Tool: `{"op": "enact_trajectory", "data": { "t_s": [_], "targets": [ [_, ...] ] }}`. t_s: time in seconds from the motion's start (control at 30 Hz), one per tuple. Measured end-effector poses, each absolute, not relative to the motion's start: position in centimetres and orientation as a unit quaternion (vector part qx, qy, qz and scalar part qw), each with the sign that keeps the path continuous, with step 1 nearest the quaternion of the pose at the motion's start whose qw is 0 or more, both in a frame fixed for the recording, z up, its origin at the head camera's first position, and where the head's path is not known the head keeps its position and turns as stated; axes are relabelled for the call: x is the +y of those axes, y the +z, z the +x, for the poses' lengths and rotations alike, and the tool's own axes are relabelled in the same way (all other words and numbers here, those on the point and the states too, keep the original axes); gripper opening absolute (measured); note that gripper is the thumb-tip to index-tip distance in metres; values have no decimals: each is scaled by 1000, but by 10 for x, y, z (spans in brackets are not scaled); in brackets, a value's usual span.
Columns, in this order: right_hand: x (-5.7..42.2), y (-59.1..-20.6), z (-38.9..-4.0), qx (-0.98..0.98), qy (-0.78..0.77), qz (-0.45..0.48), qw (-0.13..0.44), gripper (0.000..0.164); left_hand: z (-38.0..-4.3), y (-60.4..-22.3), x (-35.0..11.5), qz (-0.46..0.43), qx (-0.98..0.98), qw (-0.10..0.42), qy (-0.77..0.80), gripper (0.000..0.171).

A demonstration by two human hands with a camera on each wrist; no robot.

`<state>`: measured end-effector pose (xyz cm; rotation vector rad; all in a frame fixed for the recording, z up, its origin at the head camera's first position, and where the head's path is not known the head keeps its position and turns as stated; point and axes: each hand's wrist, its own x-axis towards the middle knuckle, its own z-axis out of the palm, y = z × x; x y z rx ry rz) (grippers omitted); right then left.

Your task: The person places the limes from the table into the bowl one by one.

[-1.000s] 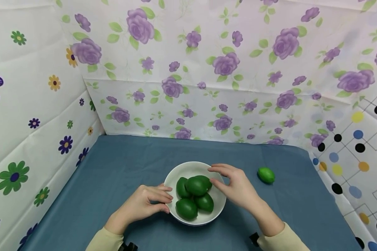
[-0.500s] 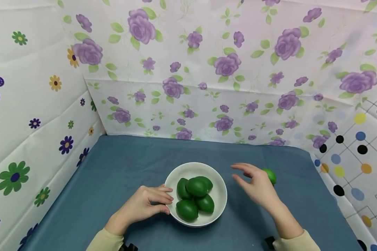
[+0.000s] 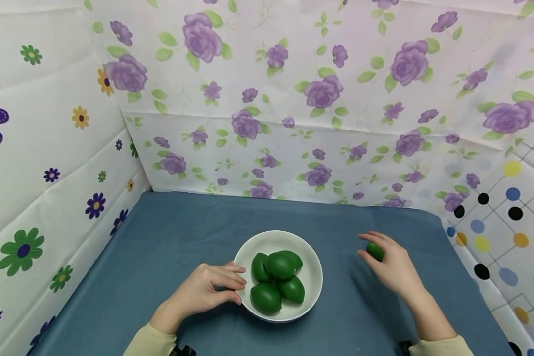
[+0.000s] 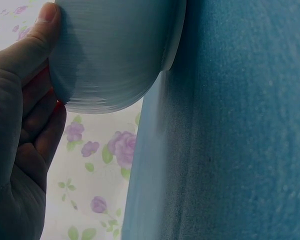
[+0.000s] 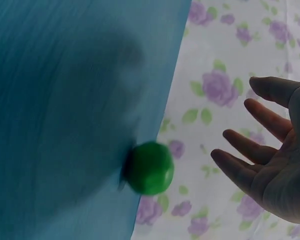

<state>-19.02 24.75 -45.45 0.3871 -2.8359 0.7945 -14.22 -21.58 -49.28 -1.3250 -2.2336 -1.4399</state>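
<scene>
A white bowl [image 3: 310, 254] stands on the blue cloth with several dark green limes [image 3: 279, 265] in it. My left hand [image 3: 209, 287] holds the bowl's left edge; in the left wrist view its thumb and fingers [image 4: 49, 12] lie against the bowl's outer side [image 4: 115, 55]. Over to the right, a single lime [image 3: 375, 251] lies on the cloth, partly hidden by my right hand [image 3: 390, 262]. That hand hovers over it with fingers spread. The right wrist view shows a gap between the lime [image 5: 151, 169] and the fingertips [image 5: 217, 156].
Blue cloth [image 3: 196, 222] covers the work surface. A purple-flowered curtain [image 3: 285, 143] closes the back. Patterned sheets stand at the left [image 3: 71, 148] and the right [image 3: 494, 252].
My right hand has left the bowl's right edge and moved right to the single lime. The left hand stays on the bowl, which has not moved on the cloth.
</scene>
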Motion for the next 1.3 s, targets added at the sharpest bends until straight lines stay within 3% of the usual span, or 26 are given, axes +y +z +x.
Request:
{"op": "enact_trajectory", "data": {
  "t_s": [0.57,0.9,1.3],
  "targets": [
    [299,-457,-206,-967,233,103,-25,85,-143,-488,-216,-438,-755,83,-481,23],
    [307,-459,-215,-973,201,92,-62,90,-143,-493,-217,-426,-767,72,-475,26],
    [311,-460,-220,-976,193,69,-77,81,-144,-492,-217,-431,-765,73,-473,27]
  ]
}}
